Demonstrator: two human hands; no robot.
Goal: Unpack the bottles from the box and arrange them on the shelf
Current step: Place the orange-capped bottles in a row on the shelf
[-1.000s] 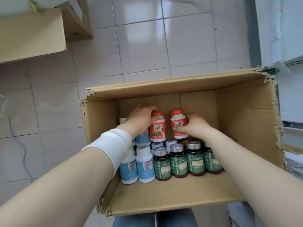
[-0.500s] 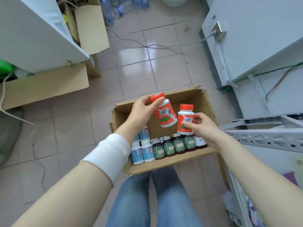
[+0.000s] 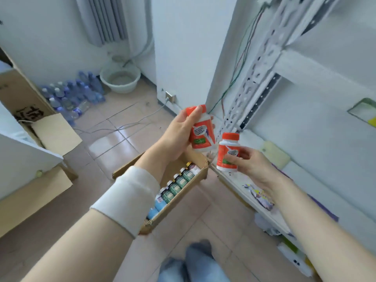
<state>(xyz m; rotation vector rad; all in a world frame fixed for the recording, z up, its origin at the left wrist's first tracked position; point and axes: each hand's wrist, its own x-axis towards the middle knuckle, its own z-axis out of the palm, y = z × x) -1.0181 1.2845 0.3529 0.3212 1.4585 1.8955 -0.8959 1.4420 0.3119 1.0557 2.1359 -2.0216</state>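
Observation:
My left hand (image 3: pixel 177 135) grips one orange-capped white bottle (image 3: pixel 201 133) with an orange label, held tilted above the cardboard box (image 3: pixel 179 200). My right hand (image 3: pixel 250 163) holds a second, matching orange bottle (image 3: pixel 227 153) upright, a little lower and to the right, over the edge of the white metal shelf (image 3: pixel 254 196). Inside the box a row of dark green-labelled bottles (image 3: pixel 179 182) and blue-labelled white bottles (image 3: pixel 157 204) is visible. My left forearm, with a white wristband, covers much of the box.
A perforated shelf upright (image 3: pixel 262 58) rises at the right, with loose wires beside it. Scraps of paper lie on the lower shelf board. Water bottles (image 3: pixel 71 94) and a basin (image 3: pixel 120 78) stand by the far wall. Open cartons (image 3: pixel 50 135) sit at left. My knees (image 3: pixel 193 263) are below.
Both hands have lifted the two orange bottles out of the box and carried them up and right toward the shelf. My view has swung from the box up to the room and shelf.

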